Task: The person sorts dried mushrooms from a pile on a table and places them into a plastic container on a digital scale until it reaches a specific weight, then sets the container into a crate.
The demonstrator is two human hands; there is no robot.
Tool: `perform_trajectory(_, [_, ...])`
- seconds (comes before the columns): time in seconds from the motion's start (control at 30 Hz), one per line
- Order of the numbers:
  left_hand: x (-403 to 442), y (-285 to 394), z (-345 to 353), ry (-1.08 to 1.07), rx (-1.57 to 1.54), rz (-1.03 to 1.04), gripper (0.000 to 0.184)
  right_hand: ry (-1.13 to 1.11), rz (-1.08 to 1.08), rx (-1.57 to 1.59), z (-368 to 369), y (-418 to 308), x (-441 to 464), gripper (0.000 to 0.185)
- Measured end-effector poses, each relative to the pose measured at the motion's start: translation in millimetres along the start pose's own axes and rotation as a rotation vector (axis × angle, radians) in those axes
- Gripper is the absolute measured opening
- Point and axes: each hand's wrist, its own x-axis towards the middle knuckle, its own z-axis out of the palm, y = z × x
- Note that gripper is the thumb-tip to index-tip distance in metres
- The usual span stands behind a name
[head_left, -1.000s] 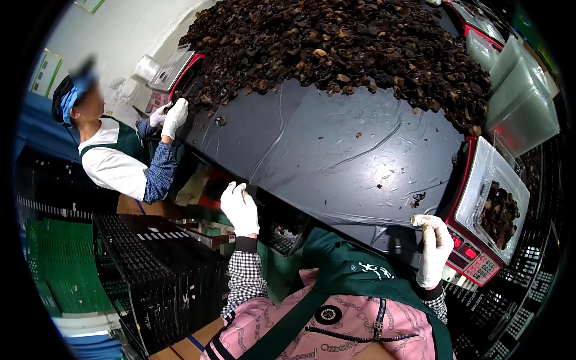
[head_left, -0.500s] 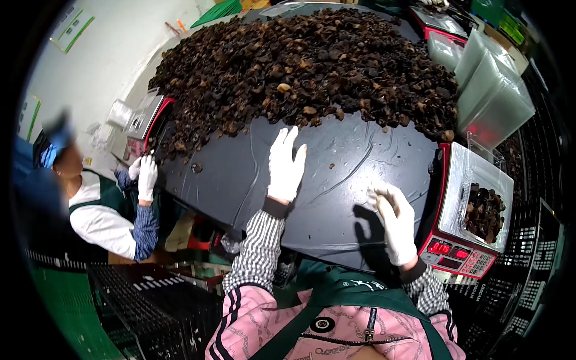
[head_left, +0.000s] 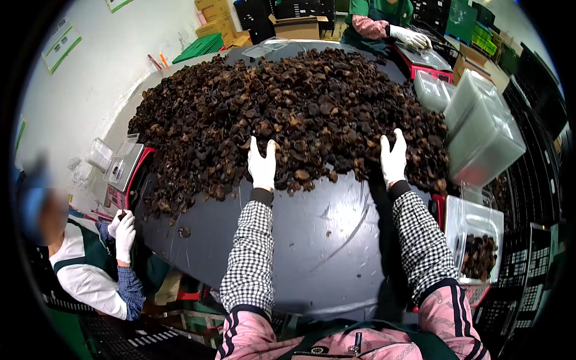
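Both hands wear white gloves and reach out over the dark table (head_left: 312,252). My left hand (head_left: 263,163) is at the near edge of a wide heap of dark, curled dried pieces (head_left: 306,108), fingers spread, nothing visibly held. Farther right, my right hand (head_left: 393,157) is over the same heap with its fingers apart and holds nothing that shows. To the right stands a red scale (head_left: 451,222), with a clear tray of dark pieces (head_left: 478,257) on its plate.
Stacked clear containers (head_left: 486,135) stand at the right. At the left a co-worker (head_left: 90,264) sits by another scale (head_left: 124,171). A second co-worker's gloved hand (head_left: 410,37) is by a scale (head_left: 423,58) at the far right.
Both my hands have moved forward from the near part of the table to the heap. The view has shifted, showing the far end and a second co-worker there.
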Motion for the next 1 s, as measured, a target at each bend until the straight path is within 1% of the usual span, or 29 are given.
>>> perform_trajectory(0.1, [30, 4, 9, -0.087, -0.203, -0.032, 0.086, -0.224, 0.103, 0.01, 27, 2, 26, 0.069])
perform_trajectory(0.17, [46, 24, 9, -0.148, -0.295, -0.125, 0.092, -0.286, -0.014, -0.009, 52, 6, 47, 0.07])
perform_trajectory(0.2, [53, 30, 12, -0.18, -0.34, -0.173, 0.095, -0.332, -0.012, 0.007, 59, -2, 54, 0.07])
perform_trajectory(0.23, [66, 19, 22, -0.198, -0.378, -0.178, 0.099, -0.379, -0.005, 0.023, 67, -7, 59, 0.071])
perform_trajectory(0.3, [95, -7, 42, -0.24, -0.454, -0.189, 0.107, -0.504, -0.097, -0.155, 85, -4, 73, 0.076])
perform_trajectory(0.33, [101, -1, 43, -0.245, -0.452, -0.32, 0.117, -0.602, -0.047, -0.182, 84, -15, 81, 0.076])
perform_trajectory(0.37, [110, 7, 42, -0.271, -0.407, -0.445, 0.12, -0.699, 0.004, -0.209, 83, -24, 89, 0.076])
perform_trajectory(0.4, [117, 5, 47, -0.318, -0.428, -0.432, 0.119, -0.73, -0.055, -0.149, 90, -23, 96, 0.076])
perform_trajectory(0.43, [124, 5, 50, -0.364, -0.454, -0.415, 0.118, -0.775, 0.094, -0.108, 94, -22, 103, 0.078])
perform_trajectory(0.5, [130, 11, 61, -0.52, -0.431, -0.328, 0.115, -0.778, 0.061, 0.001, 96, -21, 106, 0.079])
perform_trajectory(0.57, [117, 38, 72, -0.516, -0.379, -0.361, 0.116, -0.81, 0.067, 0.007, 100, -20, 110, 0.082])
perform_trajectory(0.6, [114, 52, 77, -0.598, -0.336, -0.392, 0.121, -0.826, 0.068, 0.01, 101, -20, 112, 0.084])
perform_trajectory(0.63, [107, 58, 91, -0.49, -0.221, -0.372, 0.1, -0.844, 0.11, -0.007, 99, -25, 112, 0.085])
perform_trajectory(0.67, [122, 27, 108, -0.69, 0.08, 0.01, 0.096, -0.86, 0.153, -0.024, 96, -29, 112, 0.087])
perform_trajectory(0.7, [105, 59, 101, -0.711, -0.033, -0.195, 0.082, -0.876, 0.198, -0.041, 92, -33, 112, 0.089])
perform_trajectory(0.73, [88, 93, 93, -0.7, -0.14, -0.403, 0.068, -0.823, 0.201, -0.011, 92, -28, 110, 0.093])
perform_trajectory(0.8, [106, 56, 130, -0.799, 0.033, -0.127, 0.042, -0.868, 0.183, 0.024, 78, -27, 106, 0.092])
perform_trajectory(0.83, [100, 54, 132, -0.767, 0.093, -0.014, 0.039, -0.893, 0.176, 0.043, 68, -33, 101, 0.091])
perform_trajectory(0.87, [96, 49, 134, -0.802, 0.038, -0.028, 0.039, -0.871, 0.223, -0.02, 59, -39, 96, 0.087])
perform_trajectory(0.93, [89, 48, 130, -0.864, -0.07, -0.054, 0.039, -0.975, 0.229, -0.218, 55, -39, 99, 0.083])
perform_trajectory(0.97, [84, 47, 129, -0.891, -0.07, -0.079, 0.042, -1.025, 0.233, -0.319, 52, -39, 97, 0.081])
perform_trajectory(1.0, [73, 55, 120, -0.906, -0.086, -0.08, 0.044, -0.966, 0.163, -0.196, 39, -47, 85, 0.078])
